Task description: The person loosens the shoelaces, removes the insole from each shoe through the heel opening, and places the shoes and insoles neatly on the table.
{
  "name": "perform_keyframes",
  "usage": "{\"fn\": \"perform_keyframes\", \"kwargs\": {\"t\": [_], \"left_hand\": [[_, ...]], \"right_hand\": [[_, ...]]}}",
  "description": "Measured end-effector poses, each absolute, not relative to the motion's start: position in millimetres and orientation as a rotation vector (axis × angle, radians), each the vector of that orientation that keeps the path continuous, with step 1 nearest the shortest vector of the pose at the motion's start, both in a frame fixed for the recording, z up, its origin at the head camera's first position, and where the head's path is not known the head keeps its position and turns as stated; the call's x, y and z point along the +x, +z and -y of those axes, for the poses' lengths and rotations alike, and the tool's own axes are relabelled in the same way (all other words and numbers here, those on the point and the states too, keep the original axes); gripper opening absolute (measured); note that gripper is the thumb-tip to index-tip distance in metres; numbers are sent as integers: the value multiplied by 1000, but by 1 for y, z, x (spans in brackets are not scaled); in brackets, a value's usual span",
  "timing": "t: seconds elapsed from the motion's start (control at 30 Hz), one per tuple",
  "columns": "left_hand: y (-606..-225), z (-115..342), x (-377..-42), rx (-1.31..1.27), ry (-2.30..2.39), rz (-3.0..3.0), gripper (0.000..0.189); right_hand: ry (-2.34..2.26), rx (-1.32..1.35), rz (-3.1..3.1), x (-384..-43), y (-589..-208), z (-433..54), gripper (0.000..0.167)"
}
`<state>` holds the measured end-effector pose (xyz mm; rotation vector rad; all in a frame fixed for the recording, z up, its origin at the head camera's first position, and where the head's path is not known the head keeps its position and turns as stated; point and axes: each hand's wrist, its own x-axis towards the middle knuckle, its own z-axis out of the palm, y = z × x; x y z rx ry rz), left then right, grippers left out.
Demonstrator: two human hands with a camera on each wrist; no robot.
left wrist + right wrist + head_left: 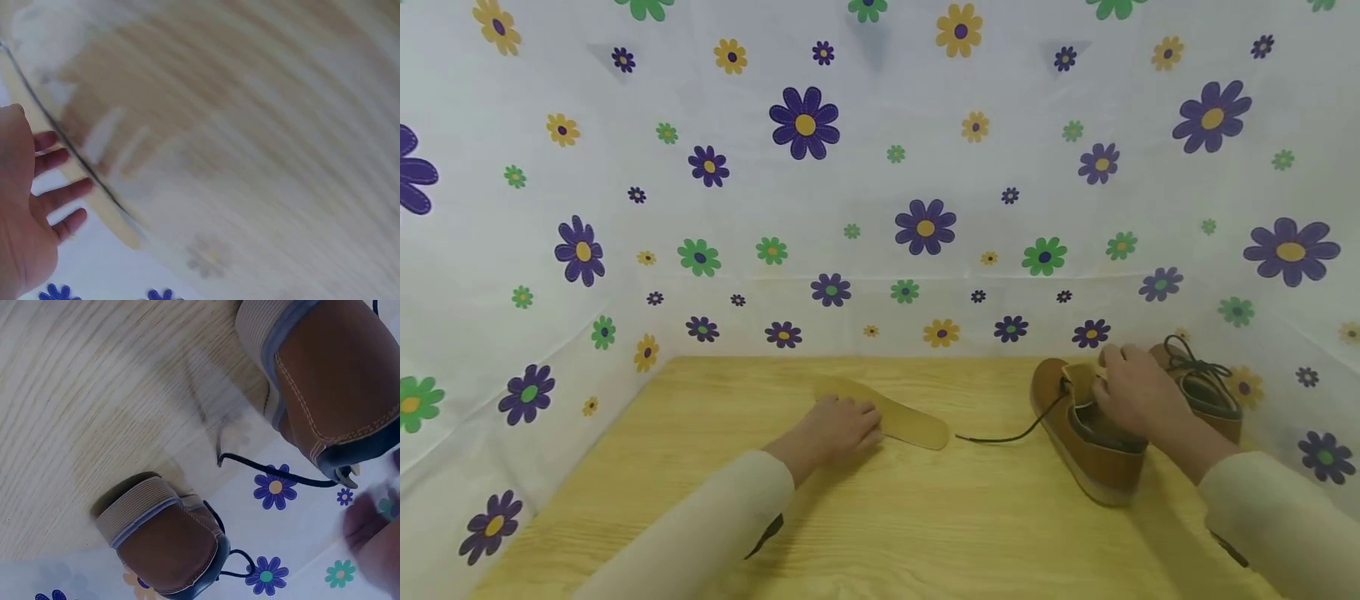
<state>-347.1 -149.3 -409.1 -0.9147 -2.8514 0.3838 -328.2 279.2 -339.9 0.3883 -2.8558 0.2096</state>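
A tan insole point(917, 422) lies slantwise on the wooden table. Over its left part rests my left hand point(838, 429), fingers spread along it; the left wrist view shows the fingers point(62, 195) fairly straight across the insole's point(115, 222) edge. A brown leather shoe point(1112, 471) stands at the right, its dark lace point(1000, 439) undone and trailing left onto the table. My right hand point(1138, 387) is over the shoe's opening, thumb and fingers curled at the raised tan tongue point(1081, 385). In the right wrist view that hand point(378, 540) is blurred beside the collar, and the tongue is hidden.
A second brown shoe point(1217, 408), its dark lace tied in a bow, stands just right of the first. The wooden table point(925, 533) ends at a white flowered cloth point(850, 183) hanging behind and at both sides.
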Motion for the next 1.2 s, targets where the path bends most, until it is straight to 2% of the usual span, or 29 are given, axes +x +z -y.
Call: {"fn": "perform_keyframes", "kwargs": {"t": [0.13,0.23,0.37,0.53,0.6,0.7,0.8,0.9,1.03,1.2], "left_hand": [[-403,128,-354,-737,370,2884,52],[-400,106,-354,-645,337,2881,51],[-397,75,-346,-638,288,2909,48],[-404,53,-342,-648,285,2982,58],[-410,52,-342,-648,303,2988,57],[-417,53,-341,-679,393,2970,45],[-418,55,-340,-766,538,2898,31],[-415,59,-339,-877,669,2788,24],[-414,68,-337,-975,654,2717,22],[-416,82,-336,-1078,676,2611,22]], "right_hand": [[252,652,2767,-331,-340,-269,26],[332,748,2812,-334,-350,-267,35],[459,717,2871,-337,-362,-268,40],[456,650,2902,-338,-369,-263,46],[441,644,2915,-337,-371,-259,47],[433,628,2948,-337,-373,-254,46],[446,597,2949,-337,-373,-251,44],[446,554,2939,-338,-372,-250,42],[362,561,2950,-337,-370,-252,41],[251,605,2997,-333,-360,-263,46]]}}
